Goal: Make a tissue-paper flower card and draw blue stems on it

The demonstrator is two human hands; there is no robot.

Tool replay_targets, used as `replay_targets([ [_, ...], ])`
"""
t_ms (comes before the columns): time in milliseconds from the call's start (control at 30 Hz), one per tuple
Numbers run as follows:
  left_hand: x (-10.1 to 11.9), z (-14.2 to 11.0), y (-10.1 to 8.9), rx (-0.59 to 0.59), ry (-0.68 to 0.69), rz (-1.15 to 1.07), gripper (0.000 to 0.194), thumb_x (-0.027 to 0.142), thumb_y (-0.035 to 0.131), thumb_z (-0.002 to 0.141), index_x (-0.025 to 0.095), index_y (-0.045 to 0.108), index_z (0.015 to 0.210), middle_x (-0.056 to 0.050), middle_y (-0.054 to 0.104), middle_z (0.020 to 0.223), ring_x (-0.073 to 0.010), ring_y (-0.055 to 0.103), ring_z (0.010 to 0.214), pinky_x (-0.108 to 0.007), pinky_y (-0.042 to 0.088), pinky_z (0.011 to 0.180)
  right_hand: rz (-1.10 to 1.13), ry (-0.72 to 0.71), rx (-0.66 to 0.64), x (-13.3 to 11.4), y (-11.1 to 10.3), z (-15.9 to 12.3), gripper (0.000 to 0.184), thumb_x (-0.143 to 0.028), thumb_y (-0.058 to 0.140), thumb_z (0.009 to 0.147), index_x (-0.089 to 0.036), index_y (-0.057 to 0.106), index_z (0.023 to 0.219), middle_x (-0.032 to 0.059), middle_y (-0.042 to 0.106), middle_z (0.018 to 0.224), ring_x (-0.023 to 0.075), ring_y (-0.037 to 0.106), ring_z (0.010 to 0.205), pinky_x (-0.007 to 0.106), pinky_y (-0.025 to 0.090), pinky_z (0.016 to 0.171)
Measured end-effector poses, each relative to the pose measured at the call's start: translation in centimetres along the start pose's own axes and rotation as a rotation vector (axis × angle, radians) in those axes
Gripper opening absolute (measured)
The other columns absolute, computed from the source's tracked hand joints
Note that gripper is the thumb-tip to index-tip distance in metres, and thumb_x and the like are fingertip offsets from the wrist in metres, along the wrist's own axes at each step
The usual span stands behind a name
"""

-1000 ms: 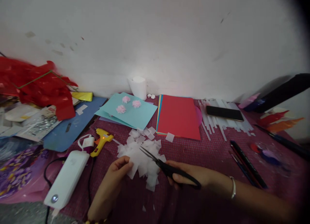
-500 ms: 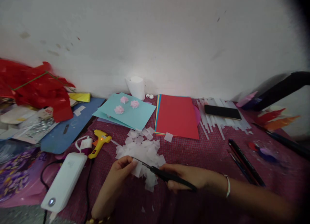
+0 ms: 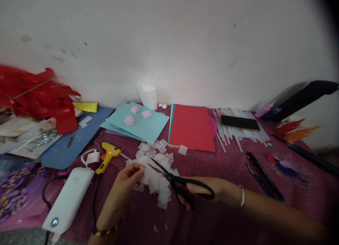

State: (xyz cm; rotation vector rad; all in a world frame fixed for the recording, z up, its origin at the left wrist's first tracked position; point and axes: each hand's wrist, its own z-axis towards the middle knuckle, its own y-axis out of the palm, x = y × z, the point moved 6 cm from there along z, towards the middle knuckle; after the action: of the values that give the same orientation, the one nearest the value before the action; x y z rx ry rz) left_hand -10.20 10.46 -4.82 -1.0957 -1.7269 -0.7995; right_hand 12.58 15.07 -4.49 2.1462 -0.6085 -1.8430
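My right hand (image 3: pixel 209 186) holds black-handled scissors (image 3: pixel 182 184), fingers in the loops. Their blades stand apart and point left toward my other hand. My left hand (image 3: pixel 131 176) is closed in a pinch just left of the blade tips. Anything between its thumb and fingers is too small to make out against the pale paper behind. Beneath the blades and both hands spreads a loose heap of thin white paper squares (image 3: pixel 161 183). A single square (image 3: pixel 183 150) overlaps the lower edge of a red sheet (image 3: pixel 193 128).
A yellow glue gun (image 3: pixel 109 156) and white power bank (image 3: pixel 69 199) lie left. Pink paper flowers (image 3: pixel 129 120) rest on light-blue sheets (image 3: pixel 152 130). To the right are a phone (image 3: pixel 240 123), white strips (image 3: pixel 239 144) and pens (image 3: pixel 265 176). A wall closes the back.
The scissor blades have opened from nearly closed, and their tips have drawn away from my left hand's fingertips. That hand keeps its pinch. The view has shifted slightly.
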Motion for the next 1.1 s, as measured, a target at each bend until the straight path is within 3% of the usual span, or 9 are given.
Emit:
replay_targets([
  [200, 2.9, -0.5, -0.6, 0.071, 0.274, 0.233, 0.042, 0.028, 0.074, 0.067, 0.024, 0.067, 0.108, -0.007, 0.064, 0.118, -0.0188, 0.057, 0.102, -0.025, 0.045, 0.082, 0.171, -0.029, -0.009, 0.5, 0.2, -1.1, 0.074, -0.072, 0.05, 0.079, -0.012, 0.054, 0.121, 0.0049, 0.056, 0.082, 0.0117, 0.054, 0.063, 0.024, 0.041, 0.058],
  [300, 3.5, -1.0, 2.6, -0.201, 0.309, 0.117, 0.073, 0.016, 0.07, 0.066, 0.036, 0.047, 0.133, -0.005, 0.052, 0.137, -0.014, 0.06, 0.088, -0.026, 0.047, 0.076, 0.21, -0.018, -0.054, 0.6, 0.9, -0.9, 0.076, -0.072, 0.052, 0.077, -0.011, 0.053, 0.122, 0.0048, 0.057, 0.081, 0.0116, 0.053, 0.061, 0.025, 0.04, 0.058],
  [400, 3.2, -1.4, 5.7, -0.423, 0.237, 0.027, 0.083, 0.014, 0.066, 0.066, 0.035, 0.036, 0.14, -0.006, 0.063, 0.116, -0.0105, 0.058, 0.067, -0.025, 0.045, 0.062, 0.245, -0.027, -0.119, 0.6, 1.8, -0.6, 0.08, -0.075, 0.053, 0.074, -0.01, 0.053, 0.122, 0.0045, 0.058, 0.079, 0.0121, 0.053, 0.061, 0.027, 0.041, 0.06],
  [500, 2.8, -0.8, 5.8, -0.342, 0.241, 0.161, 0.052, 0.023, 0.066, 0.062, 0.018, 0.06, 0.113, -0.002, 0.063, 0.074, -0.0119, 0.055, 0.057, -0.025, 0.043, 0.056, 0.3, -0.057, -0.137, 0.2, 2.1, -1.2, 0.083, -0.077, 0.053, 0.072, -0.01, 0.051, 0.121, 0.0043, 0.059, 0.079, 0.0142, 0.055, 0.063, 0.028, 0.041, 0.061],
  [600, 2.9, -0.1, 4.1, -0.204, 0.289, 0.305, 0.04, 0.031, 0.062, 0.062, 0.015, 0.063, 0.099, 0.001, 0.057, 0.061, -0.0139, 0.054, 0.056, -0.027, 0.044, 0.057, 0.347, -0.107, -0.1, -0.4, 1.7, -3.0, 0.08, -0.074, 0.055, 0.073, -0.012, 0.05, 0.122, 0.004, 0.061, 0.078, 0.0156, 0.057, 0.066, 0.029, 0.041, 0.063],
  [700, 3.4, 0.2, 2.0, -0.041, 0.352, 0.464, 0.043, 0.036, 0.06, 0.066, 0.016, 0.062, 0.104, -0.002, 0.061, 0.074, -0.0167, 0.055, 0.065, -0.031, 0.044, 0.063, 0.379, -0.154, -0.038, -0.9, 1.4, -4.8, 0.075, -0.072, 0.056, 0.075, -0.013, 0.051, 0.122, 0.0032, 0.061, 0.078, 0.0152, 0.057, 0.064, 0.03, 0.041, 0.064],
  [800, 4.4, -0.3, 1.4, 0.109, 0.468, 0.701, 0.045, 0.036, 0.06, 0.067, 0.018, 0.062, 0.108, -0.011, 0.059, 0.115, -0.022, 0.057, 0.085, -0.037, 0.043, 0.078, 0.396, -0.176, 0.007, -0.8, 1.3, -5.9, 0.075, -0.073, 0.056, 0.074, -0.013, 0.053, 0.12, 0.0034, 0.06, 0.08, 0.0147, 0.057, 0.064, 0.031, 0.043, 0.065],
  [967, 4.9, -0.2, 5.9, 0.011, 0.54, 1.142, 0.041, 0.036, 0.047, 0.081, 0.017, 0.058, 0.116, -0.011, 0.064, 0.114, -0.02, 0.061, 0.078, -0.036, 0.045, 0.076, 0.342, -0.224, 0.146, -0.2, 0.6, -8.4, 0.076, -0.074, 0.056, 0.074, -0.016, 0.053, 0.122, 0.0023, 0.057, 0.081, 0.0134, 0.056, 0.065, 0.031, 0.044, 0.065],
  [1100, 4.9, 2.3, 11.9, -0.155, 0.572, 1.181, 0.027, 0.03, 0.05, 0.084, 0.021, 0.064, 0.105, -0.002, 0.069, 0.088, -0.0159, 0.062, 0.075, -0.029, 0.046, 0.072, -0.067, -0.176, 0.507, 0.3, -0.6, -12.4, 0.066, -0.066, 0.054, 0.081, -0.013, 0.053, 0.12, 0.0023, 0.056, 0.079, 0.0113, 0.053, 0.059, 0.025, 0.04, 0.055],
])
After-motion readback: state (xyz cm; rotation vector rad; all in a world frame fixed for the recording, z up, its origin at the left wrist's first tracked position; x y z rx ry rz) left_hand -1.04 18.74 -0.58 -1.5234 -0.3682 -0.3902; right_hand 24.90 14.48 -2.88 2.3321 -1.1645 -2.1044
